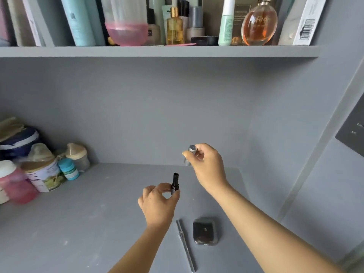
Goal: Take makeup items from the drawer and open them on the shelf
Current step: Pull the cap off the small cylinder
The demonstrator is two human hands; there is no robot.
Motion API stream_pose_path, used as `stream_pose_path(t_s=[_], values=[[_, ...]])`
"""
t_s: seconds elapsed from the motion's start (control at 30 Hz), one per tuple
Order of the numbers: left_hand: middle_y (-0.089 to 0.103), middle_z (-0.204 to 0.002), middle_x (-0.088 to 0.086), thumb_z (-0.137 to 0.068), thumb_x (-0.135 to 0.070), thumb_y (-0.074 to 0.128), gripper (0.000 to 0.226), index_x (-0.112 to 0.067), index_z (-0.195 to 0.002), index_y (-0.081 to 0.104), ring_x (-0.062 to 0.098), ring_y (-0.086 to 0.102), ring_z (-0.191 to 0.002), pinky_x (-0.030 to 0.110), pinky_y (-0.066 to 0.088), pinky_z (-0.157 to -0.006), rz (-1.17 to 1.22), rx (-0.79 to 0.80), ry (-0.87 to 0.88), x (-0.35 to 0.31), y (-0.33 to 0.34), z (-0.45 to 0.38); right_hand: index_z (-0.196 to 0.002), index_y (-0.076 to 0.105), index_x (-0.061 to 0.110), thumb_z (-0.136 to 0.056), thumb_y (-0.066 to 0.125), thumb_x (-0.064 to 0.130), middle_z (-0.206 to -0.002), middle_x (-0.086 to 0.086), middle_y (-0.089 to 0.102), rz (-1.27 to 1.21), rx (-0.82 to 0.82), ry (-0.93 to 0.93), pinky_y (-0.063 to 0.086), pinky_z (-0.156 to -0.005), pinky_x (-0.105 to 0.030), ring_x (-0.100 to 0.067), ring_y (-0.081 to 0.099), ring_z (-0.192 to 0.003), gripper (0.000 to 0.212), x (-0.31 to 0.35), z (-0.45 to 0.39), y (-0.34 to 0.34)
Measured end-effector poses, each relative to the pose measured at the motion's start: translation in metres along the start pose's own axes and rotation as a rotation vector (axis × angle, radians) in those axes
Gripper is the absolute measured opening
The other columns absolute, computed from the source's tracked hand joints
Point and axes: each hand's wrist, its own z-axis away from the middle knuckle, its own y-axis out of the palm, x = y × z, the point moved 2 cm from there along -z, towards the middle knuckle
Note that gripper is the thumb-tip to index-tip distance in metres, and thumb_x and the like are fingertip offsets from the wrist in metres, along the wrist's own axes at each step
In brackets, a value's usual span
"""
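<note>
My left hand [157, 203] pinches the base of a black lipstick tube [175, 183], held upright above the grey shelf [88, 223] with its top uncovered. Up and to the right, my right hand [206, 164] grips the silver lipstick cap [192, 151], clear of the tube. A dark square compact [205, 230] lies shut on the shelf below my hands. A thin silver pencil-like stick [186, 246] rests just left of the compact. The drawer is not in view.
Several jars, tins and bottles [43, 170] crowd the shelf's left end. An upper shelf [157, 51] holds a pink bowl [127, 33], tubes, a dropper bottle and a round perfume bottle [259, 23]. A grey side wall [325, 134] closes the right.
</note>
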Motion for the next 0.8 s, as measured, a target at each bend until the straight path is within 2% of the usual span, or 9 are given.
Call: stream_pose_path(t_s=[0.17, 0.33, 0.43, 0.57, 0.7, 0.8], values=[[0.065, -0.088, -0.018, -0.078, -0.034, 0.066, 0.016, -0.029, -0.093, 0.067, 0.010, 0.042, -0.107, 0.024, 0.016, -0.083, -0.027, -0.071, -0.134, 0.051, -0.029, -0.018, -0.074, 0.061, 0.019, -0.076, 0.065, 0.032, -0.078, 0.000, 0.071, 0.089, 0.125, 0.064, 0.052, -0.073, -0.040, -0.025, 0.063, -0.075, 0.014, -0.030, 0.011, 0.052], [0.060, -0.079, -0.022, -0.077, -0.032, 0.067, 0.009, -0.035, -0.083, 0.061, 0.012, 0.048, -0.106, 0.029, 0.023, -0.085, -0.040, -0.059, -0.199, 0.098, -0.036, -0.035, -0.073, 0.060, 0.027, -0.072, 0.066, 0.029, -0.075, 0.002, 0.073, 0.225, 0.240, 0.109, 0.052, -0.072, -0.034, -0.023, 0.064, -0.075, 0.007, -0.073, 0.031, 0.104], [0.064, -0.079, -0.021, -0.075, -0.033, 0.068, 0.013, -0.041, -0.076, 0.057, 0.014, 0.056, -0.103, 0.033, 0.030, -0.090, -0.048, -0.005, -0.206, 0.123, -0.029, -0.045, -0.075, 0.064, 0.021, -0.070, 0.066, 0.028, -0.071, 0.000, 0.072, 0.277, 0.246, 0.118, 0.052, -0.067, -0.033, -0.024, 0.064, -0.072, 0.009, -0.097, 0.039, 0.127], [0.066, -0.079, -0.019, -0.073, -0.032, 0.069, 0.023, -0.044, -0.067, 0.050, 0.016, 0.059, -0.101, 0.034, 0.035, -0.094, -0.047, 0.028, -0.211, 0.145, -0.016, -0.056, -0.074, 0.063, 0.024, -0.070, 0.068, 0.028, -0.071, 0.002, 0.071, 0.271, 0.265, 0.138, 0.049, -0.063, -0.030, -0.021, 0.064, -0.070, 0.008, -0.119, 0.045, 0.148], [0.061, -0.077, -0.022, -0.074, -0.032, 0.068, 0.021, -0.043, -0.069, 0.051, 0.016, 0.058, -0.103, 0.033, 0.033, -0.094, -0.067, 0.028, -0.200, 0.154, -0.008, -0.057, -0.073, 0.060, 0.028, -0.070, 0.069, 0.029, -0.073, 0.003, 0.071, 0.280, 0.277, 0.125, 0.046, -0.068, -0.028, -0.019, 0.064, -0.074, 0.009, -0.131, 0.050, 0.157], [0.063, -0.081, -0.018, -0.074, -0.030, 0.067, 0.014, -0.038, -0.078, 0.056, 0.017, 0.056, -0.106, 0.032, 0.029, -0.092, -0.084, 0.029, -0.213, 0.159, -0.006, -0.056, -0.075, 0.063, 0.025, -0.070, 0.068, 0.029, -0.073, 0.003, 0.070, 0.281, 0.277, 0.120, 0.045, -0.068, -0.028, -0.019, 0.064, -0.073, 0.009, -0.134, 0.051, 0.159]])
